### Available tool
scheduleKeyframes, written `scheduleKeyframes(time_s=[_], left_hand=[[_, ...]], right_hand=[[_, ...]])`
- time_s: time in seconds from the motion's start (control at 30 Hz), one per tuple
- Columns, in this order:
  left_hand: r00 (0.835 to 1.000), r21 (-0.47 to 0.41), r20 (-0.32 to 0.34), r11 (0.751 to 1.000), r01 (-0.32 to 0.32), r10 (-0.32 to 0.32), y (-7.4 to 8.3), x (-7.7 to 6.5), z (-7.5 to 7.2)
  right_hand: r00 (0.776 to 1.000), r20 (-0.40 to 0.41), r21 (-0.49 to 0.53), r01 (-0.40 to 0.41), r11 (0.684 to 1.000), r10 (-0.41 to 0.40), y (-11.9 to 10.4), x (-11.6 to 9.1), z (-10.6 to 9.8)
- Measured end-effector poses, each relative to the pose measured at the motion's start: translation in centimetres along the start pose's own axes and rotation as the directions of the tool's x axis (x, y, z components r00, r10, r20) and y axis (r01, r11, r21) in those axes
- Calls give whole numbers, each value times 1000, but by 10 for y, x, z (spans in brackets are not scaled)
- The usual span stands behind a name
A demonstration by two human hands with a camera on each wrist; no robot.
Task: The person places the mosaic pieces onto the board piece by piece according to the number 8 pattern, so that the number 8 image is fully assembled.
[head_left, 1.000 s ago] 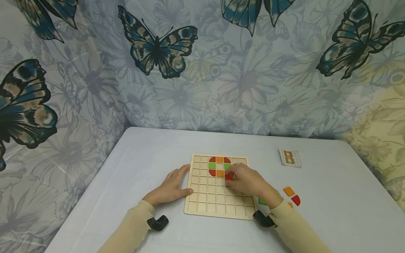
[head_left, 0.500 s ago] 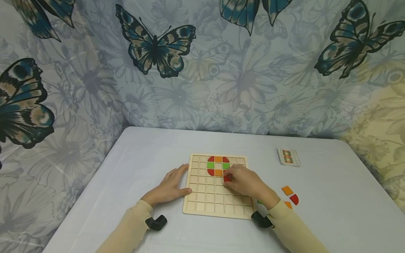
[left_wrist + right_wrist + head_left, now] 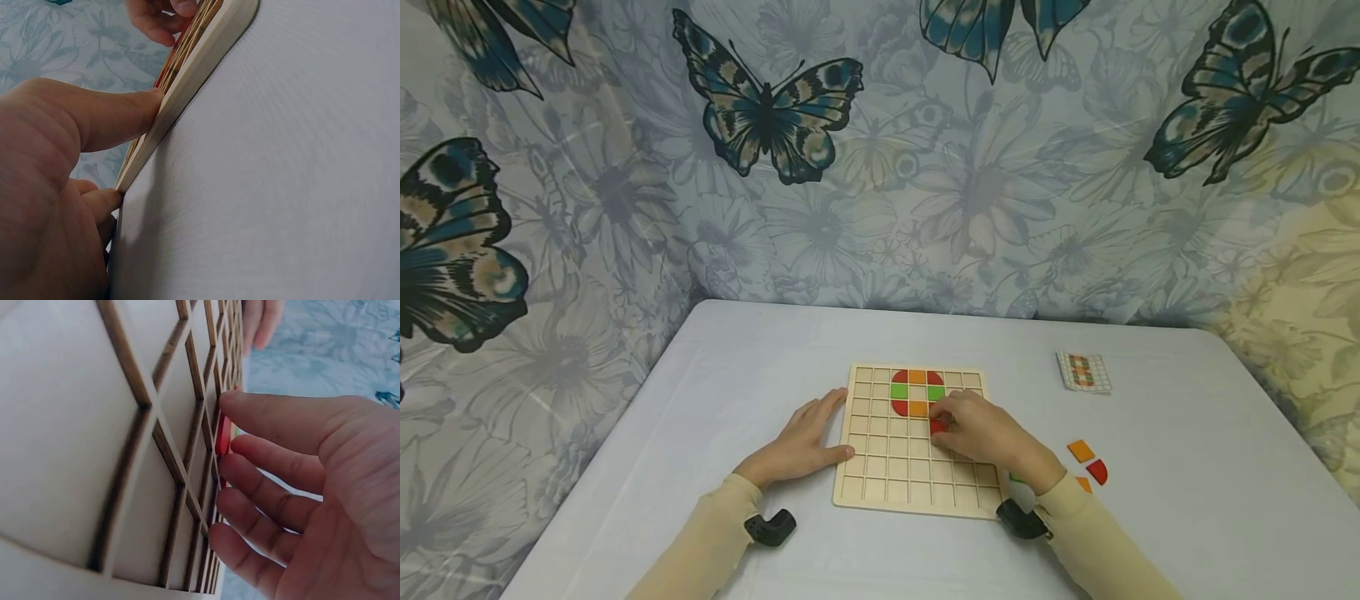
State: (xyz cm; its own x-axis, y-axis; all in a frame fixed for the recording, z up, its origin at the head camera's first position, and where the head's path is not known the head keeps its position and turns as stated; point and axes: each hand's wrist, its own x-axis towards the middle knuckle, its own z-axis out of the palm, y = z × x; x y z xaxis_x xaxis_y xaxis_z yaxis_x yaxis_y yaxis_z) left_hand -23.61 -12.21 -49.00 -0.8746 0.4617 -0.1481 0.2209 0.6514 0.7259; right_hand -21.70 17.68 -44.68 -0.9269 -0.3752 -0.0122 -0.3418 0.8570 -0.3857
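Note:
A square wooden grid board (image 3: pixel 880 471) lies on the white table. In its upper part red quarter-round tiles, orange square tiles (image 3: pixel 917 408) and green square tiles (image 3: pixel 899 391) form a ring round one bare cell. My left hand (image 3: pixel 796 443) rests at the board's left side, fingers extended, thumb tip on the edge; the left wrist view shows the thumb (image 3: pixel 119 119) touching the rim. Just below the ring's right corner, my right hand (image 3: pixel 988 429) pinches a red tile (image 3: pixel 937 427) between thumb and fingers, right at the grid. The right hand covers part of the ring.
Right of the board lie an orange square tile (image 3: pixel 1081 452), a red quarter-round tile (image 3: pixel 1097 472) and another orange tile (image 3: pixel 1083 484). A green tile (image 3: pixel 1017 478) shows partly under the right wrist. Farther back sits a stack of pattern cards (image 3: pixel 1084 372). A butterfly-print cloth (image 3: pixel 880 208) hangs behind the table.
The whole view has shifted slightly left. Both hands keep their places on the board, and the right fingers stay on the red tile with barely any movement.

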Motion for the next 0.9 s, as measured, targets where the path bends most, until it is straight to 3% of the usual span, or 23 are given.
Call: scheduleKeyframes(time_s=[0.27,0.5,0.63,0.9], left_hand=[[1000,-3,2,1000,8,-8,1,-1,-1],[1000,8,9,1000,14,-14,2,-1,-2],[1000,4,8,1000,6,-6,2,-1,-2],[1000,7,2,1000,-5,5,0,0,-1]], right_hand=[[998,50,140,27,990,-35,5,-3,-12],[999,10,252,29,967,-33,5,-12,-36],[999,-24,256,33,966,-28,2,-20,-53],[985,-158,146,94,985,-71,6,-42,-84]])
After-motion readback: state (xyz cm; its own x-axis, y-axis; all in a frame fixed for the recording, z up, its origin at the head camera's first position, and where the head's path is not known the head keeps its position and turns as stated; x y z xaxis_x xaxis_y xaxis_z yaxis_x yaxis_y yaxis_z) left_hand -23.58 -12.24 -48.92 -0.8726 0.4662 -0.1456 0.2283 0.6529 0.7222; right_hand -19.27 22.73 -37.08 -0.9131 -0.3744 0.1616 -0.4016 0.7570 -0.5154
